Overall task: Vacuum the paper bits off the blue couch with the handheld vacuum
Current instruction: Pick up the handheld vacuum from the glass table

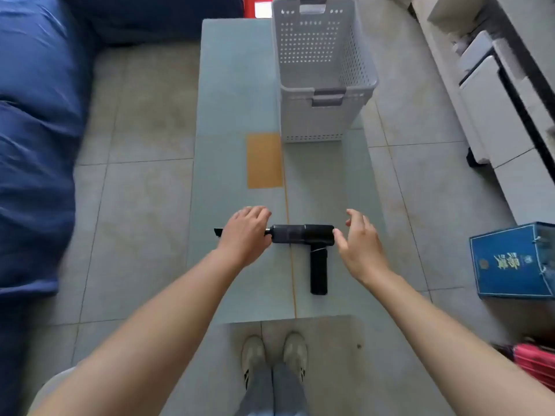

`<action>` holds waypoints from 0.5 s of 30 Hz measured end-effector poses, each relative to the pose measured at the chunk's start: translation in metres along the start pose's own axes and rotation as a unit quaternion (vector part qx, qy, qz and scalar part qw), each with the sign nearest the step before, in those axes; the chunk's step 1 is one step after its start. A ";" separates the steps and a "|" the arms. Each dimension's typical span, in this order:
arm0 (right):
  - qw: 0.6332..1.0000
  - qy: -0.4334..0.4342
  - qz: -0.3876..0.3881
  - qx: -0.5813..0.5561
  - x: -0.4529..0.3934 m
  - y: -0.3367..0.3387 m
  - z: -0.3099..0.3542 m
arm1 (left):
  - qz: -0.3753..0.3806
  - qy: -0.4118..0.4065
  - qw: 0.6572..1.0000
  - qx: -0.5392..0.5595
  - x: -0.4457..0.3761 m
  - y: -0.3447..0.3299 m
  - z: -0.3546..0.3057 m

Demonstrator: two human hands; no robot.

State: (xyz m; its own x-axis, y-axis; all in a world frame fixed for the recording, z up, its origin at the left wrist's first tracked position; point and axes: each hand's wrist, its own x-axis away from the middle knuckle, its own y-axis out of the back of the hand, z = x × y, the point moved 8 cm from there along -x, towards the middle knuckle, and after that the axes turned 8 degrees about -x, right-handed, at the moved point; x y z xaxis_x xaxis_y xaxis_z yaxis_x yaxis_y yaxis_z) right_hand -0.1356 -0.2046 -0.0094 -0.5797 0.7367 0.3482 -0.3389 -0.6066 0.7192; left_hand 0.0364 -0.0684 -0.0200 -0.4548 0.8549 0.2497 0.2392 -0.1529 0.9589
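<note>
A black handheld vacuum (pixel 303 234) lies flat on the glass table (pixel 234 115), nozzle pointing left, handle pointing toward me. My left hand (pixel 244 232) rests over the nozzle, fingers curled on it. My right hand (pixel 359 243) hovers just right of the vacuum's rear end, fingers spread, with the thumb close to the body. The blue couch (pixel 33 139) fills the left edge of the view, blurred. No paper bits can be made out on it.
A tall grey perforated basket (pixel 324 73) stands on the table's far right part. An orange-brown patch (pixel 264 160) shows on the table. A blue box (pixel 510 262) sits on the tiled floor at right, with white cabinets (pixel 495 115) behind it.
</note>
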 end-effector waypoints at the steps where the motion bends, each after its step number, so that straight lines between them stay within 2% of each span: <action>1: 1.000 -0.023 0.006 -0.007 0.000 -0.013 -0.014 | 0.013 -0.001 1.000 -0.009 -0.002 -0.015 -0.003; 6: 0.990 -0.122 0.047 -0.044 -0.009 -0.073 -0.077 | 0.014 -0.016 1.000 -0.023 -0.020 -0.082 -0.007; 15: 0.968 -0.218 0.081 -0.099 -0.026 -0.140 -0.139 | 0.047 -0.009 0.997 -0.065 -0.066 -0.153 0.001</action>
State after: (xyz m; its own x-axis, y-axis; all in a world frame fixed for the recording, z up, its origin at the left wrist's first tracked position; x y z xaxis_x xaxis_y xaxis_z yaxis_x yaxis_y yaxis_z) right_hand -0.1764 -0.1807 -0.2025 -0.2837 0.6576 0.6979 -0.4301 -0.7378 0.5203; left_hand 0.0311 -0.1007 -0.1832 -0.4205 0.8420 0.3380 0.1666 -0.2945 0.9410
